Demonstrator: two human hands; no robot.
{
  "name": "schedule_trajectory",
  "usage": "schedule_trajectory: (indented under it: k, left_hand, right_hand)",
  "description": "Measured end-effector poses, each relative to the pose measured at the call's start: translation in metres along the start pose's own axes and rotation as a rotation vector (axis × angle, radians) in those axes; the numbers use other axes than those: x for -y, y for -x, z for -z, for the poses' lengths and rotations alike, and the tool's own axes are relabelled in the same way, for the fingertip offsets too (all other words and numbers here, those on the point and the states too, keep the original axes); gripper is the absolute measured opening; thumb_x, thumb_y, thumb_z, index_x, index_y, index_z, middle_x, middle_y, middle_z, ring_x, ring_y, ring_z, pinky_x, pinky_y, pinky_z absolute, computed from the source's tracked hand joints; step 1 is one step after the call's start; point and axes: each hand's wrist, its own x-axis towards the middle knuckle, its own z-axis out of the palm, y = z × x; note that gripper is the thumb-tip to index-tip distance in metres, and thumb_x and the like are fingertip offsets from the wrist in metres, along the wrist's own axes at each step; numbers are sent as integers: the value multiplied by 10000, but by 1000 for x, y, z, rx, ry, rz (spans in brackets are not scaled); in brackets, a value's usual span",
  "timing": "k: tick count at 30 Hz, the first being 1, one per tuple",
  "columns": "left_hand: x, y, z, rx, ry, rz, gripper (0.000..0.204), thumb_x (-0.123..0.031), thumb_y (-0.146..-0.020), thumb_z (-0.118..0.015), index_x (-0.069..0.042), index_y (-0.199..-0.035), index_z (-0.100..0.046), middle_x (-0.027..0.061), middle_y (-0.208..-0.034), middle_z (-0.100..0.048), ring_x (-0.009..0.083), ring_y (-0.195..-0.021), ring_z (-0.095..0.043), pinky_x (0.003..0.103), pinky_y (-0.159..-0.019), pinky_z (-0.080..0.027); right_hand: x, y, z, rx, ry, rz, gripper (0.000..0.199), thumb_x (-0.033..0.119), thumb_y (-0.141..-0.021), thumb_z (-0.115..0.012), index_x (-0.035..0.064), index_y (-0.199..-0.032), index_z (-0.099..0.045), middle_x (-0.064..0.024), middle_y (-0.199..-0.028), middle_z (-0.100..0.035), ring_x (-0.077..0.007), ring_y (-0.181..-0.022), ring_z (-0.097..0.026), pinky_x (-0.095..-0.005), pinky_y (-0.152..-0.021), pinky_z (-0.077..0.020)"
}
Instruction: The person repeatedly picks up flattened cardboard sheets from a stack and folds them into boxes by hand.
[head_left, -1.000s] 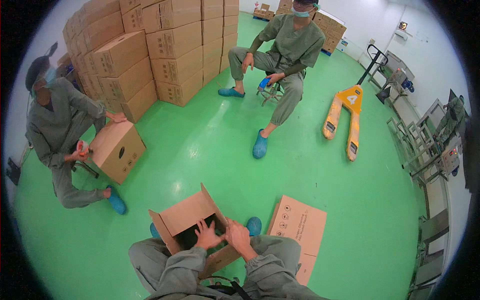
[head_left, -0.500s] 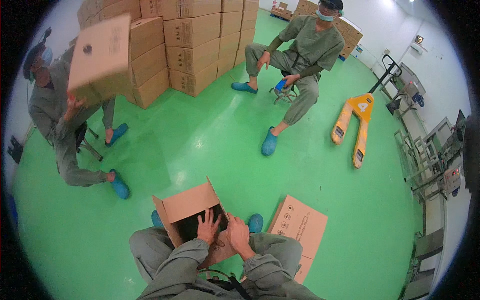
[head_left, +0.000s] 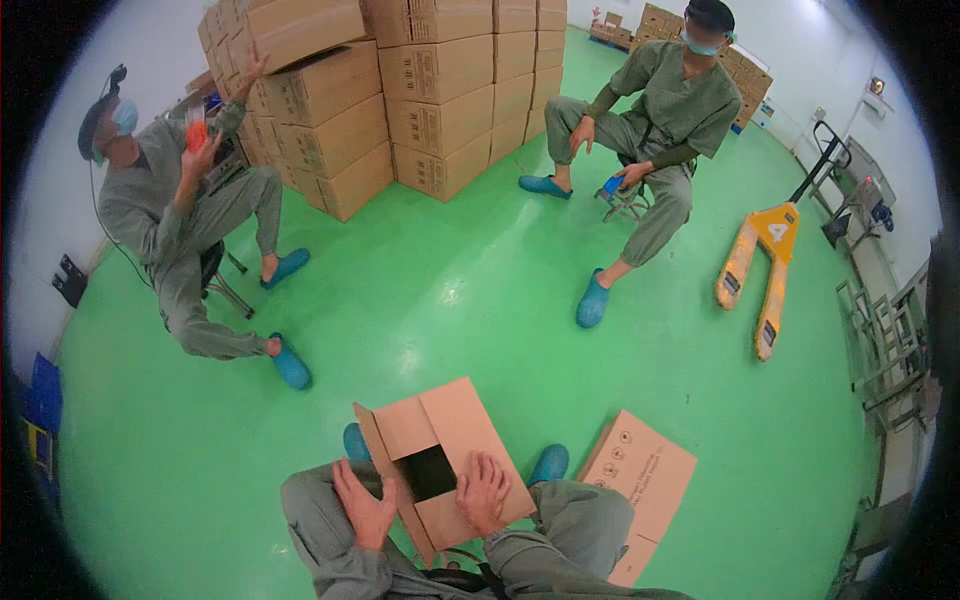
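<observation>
An open cardboard box (head_left: 460, 410) stands between my knees, its flaps partly folded inward. Through a square gap the dark inside shows, and what it holds cannot be made out. My left hand (head_left: 366, 508), fingers spread, is at the outer side of the upright left flap. On the folded right-hand flap lies my right hand (head_left: 484, 492), palm down with its fingers extended. Neither hand grips anything that I can see. Beside my right knee, flattened cardboard boxes (head_left: 648, 480) lie on the floor.
Stacked cartons (head_left: 440, 120) rise at the far left. A seated person (head_left: 165, 190) beside them holds a red-orange tool. Another seated person (head_left: 665, 110) holds a blue object. A yellow pallet jack (head_left: 776, 232) stands at right; equipment (head_left: 890, 350) lines the wall.
My left hand has left the box opening for the left flap, and the right-hand flap now lies folded under my right hand. The person at left has set a carton on the stack.
</observation>
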Motion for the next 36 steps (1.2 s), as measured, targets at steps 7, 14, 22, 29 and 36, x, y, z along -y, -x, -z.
schedule_trajectory:
  k: [7, 14, 22, 29, 36]
  left_hand:
    - [46, 54, -143, 302, -303, -92, 843, -482, -923, -561, 18, -1524, -247, 328, -1580, -152, 496, -1471, -121, 711, -1125, -87]
    - [32, 51, -150, 483, -759, -743, 829, -615, -903, -517, -141, -1551, -309, 254, -1602, -185, 440, -1497, -97, 802, -1050, -90]
    - [55, 57, -154, 525, -946, -1364, 691, -306, -877, -584, -311, -1523, -339, 122, -1594, -297, 305, -1470, -280, 829, -986, -235]
    - [-20, -128, -168, 418, -881, -1032, 729, -155, -844, -567, -184, -1533, -330, 179, -1612, -234, 382, -1494, -198, 662, -1146, -157]
    - [-4, -119, -118, 489, -724, -938, 916, -157, -771, -714, -149, -1567, -262, 222, -1626, -131, 426, -1494, -132, 581, -1173, -177]
  right_hand:
    - [-20, -17, -15, 7, -417, -247, 426, 238, -939, -533, 91, -1336, -582, -111, -1438, -495, -297, -1370, -390, -491, -1149, -228]
    - [-63, -44, -13, 118, -601, -219, 331, 142, -974, -526, 72, -1278, -639, -93, -1425, -546, -283, -1350, -466, -354, -1134, -339]
    - [-90, -68, 163, -156, -1288, -469, 290, 182, -1013, -559, -4, -1222, -634, -39, -1106, -666, -115, -1042, -589, -286, -937, -462]
    - [-271, 67, 173, -481, -902, -896, 321, 180, -979, -580, -32, -1217, -615, -140, -1140, -670, -208, -1085, -622, -324, -938, -483]
    - [-315, 295, -11, 76, -731, -1680, 663, 288, -860, -662, -69, -1385, -470, -272, -1390, -523, -385, -1250, -545, -428, -1045, -452]
